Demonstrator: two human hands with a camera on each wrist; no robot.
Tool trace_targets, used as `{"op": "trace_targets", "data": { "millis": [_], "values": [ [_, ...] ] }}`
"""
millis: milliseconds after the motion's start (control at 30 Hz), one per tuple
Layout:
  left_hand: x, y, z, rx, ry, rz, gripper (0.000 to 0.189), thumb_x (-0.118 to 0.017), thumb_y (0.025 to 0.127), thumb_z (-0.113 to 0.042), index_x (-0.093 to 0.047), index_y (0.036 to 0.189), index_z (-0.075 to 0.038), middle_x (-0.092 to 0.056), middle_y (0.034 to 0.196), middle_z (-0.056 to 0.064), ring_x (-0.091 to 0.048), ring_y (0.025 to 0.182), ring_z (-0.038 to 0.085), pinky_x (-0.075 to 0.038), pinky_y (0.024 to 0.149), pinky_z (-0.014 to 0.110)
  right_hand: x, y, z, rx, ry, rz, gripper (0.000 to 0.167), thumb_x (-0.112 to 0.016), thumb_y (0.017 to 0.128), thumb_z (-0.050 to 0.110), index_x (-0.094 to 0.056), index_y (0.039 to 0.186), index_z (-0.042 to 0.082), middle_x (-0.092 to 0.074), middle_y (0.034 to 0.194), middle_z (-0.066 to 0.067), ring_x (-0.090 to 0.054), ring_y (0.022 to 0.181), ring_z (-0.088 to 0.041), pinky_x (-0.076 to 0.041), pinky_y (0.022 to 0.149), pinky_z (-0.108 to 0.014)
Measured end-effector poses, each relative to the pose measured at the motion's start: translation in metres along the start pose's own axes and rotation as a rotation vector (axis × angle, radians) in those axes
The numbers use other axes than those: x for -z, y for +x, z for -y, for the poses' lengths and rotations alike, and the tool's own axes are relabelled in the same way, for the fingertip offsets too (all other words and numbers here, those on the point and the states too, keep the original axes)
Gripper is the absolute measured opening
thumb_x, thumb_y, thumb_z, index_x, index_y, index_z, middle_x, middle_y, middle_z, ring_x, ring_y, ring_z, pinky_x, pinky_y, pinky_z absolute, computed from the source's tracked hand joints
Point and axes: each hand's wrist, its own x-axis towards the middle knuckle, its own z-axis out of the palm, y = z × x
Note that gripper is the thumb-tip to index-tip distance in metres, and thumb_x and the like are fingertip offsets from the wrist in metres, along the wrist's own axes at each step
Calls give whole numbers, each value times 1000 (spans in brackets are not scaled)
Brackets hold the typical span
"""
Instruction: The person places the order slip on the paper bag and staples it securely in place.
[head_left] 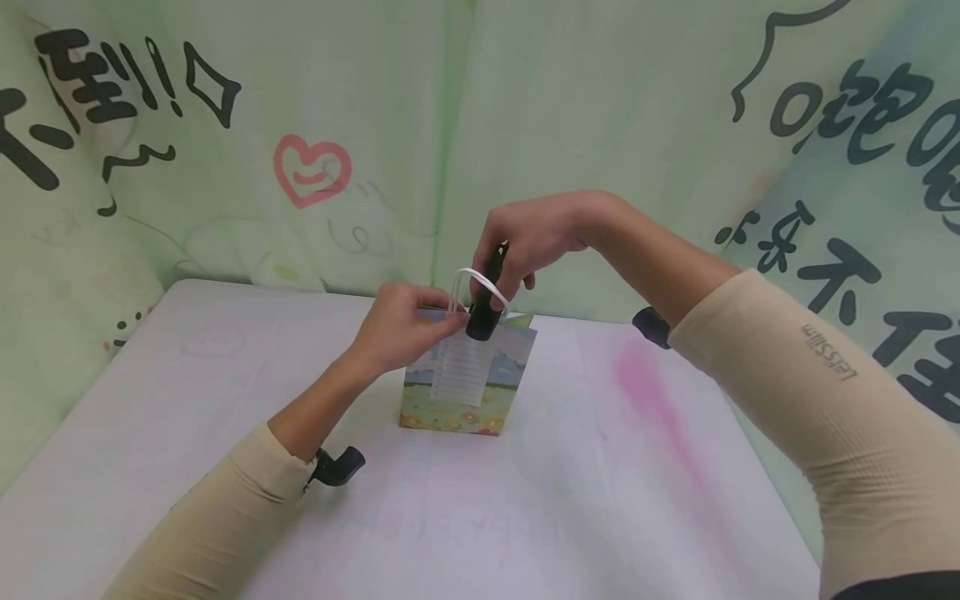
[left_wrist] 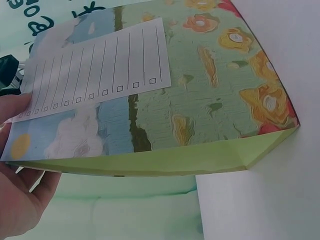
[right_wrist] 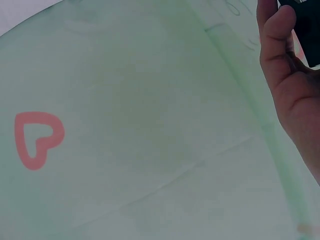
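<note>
A small paper gift bag (head_left: 450,418) with a flower-and-sky print stands upright on the table, white handles up. Against its front lies a white paper slip (head_left: 459,375) with ruled lines and small checkboxes. My left hand (head_left: 397,327) pinches slip and bag wall together at the top edge; in the left wrist view, the thumb presses on the slip's end. From above, my right hand (head_left: 517,242) grips a black stapler (head_left: 483,321) tilted down over the bag's top edge, beside the handle. The bag's inside is hidden.
The white table (head_left: 600,500) carries a pink smear at the right. A pale green curtain (head_left: 390,100) with dark lettering and a red heart hangs close behind the bag. Black wrist cameras (head_left: 339,467) are strapped to both wrists.
</note>
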Motion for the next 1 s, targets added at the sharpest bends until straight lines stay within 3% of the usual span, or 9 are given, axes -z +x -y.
{"op": "trace_targets", "data": {
  "millis": [267,533,733,867,1000],
  "values": [
    [0,0,1,1,21,-13,19,-77,95,-24,-82,106,-10,-80,97,2,-66,73,17,-53,67,32,-1,3,1,8,-22,29,15,-79,89,15,-82,103,19,-76,101,-2,-63,94,-21,-54,74,-36],
    [-1,2,2,-43,27,-34,18,-79,92,-22,-83,104,-9,-81,97,3,-68,70,14,-54,67,29,-6,7,2,-9,-81,18,18,-81,87,14,-82,104,22,-77,97,2,-61,87,-19,-49,71,-33],
    [-2,3,4,-69,19,-44,15,-79,92,-21,-83,101,-9,-81,93,2,-61,60,10,-51,62,28,-11,11,3,-28,-39,12,21,-74,86,5,-79,104,16,-78,100,-1,-67,89,-20,-52,75,-34],
    [-2,3,4,-70,19,-47,14,-79,93,-22,-83,100,-10,-80,91,1,-54,54,10,-46,58,28,-13,14,2,-24,-14,9,22,-70,85,3,-76,104,12,-77,98,-5,-72,84,-22,-54,66,-33],
    [-1,2,3,-65,22,-46,14,-78,94,-22,-83,99,-10,-79,87,1,-52,53,11,-44,56,27,-16,19,-1,-5,-51,-44,15,-80,84,11,-75,98,13,-75,86,-5,-68,72,-20,-53,59,-32]
  ]
}}
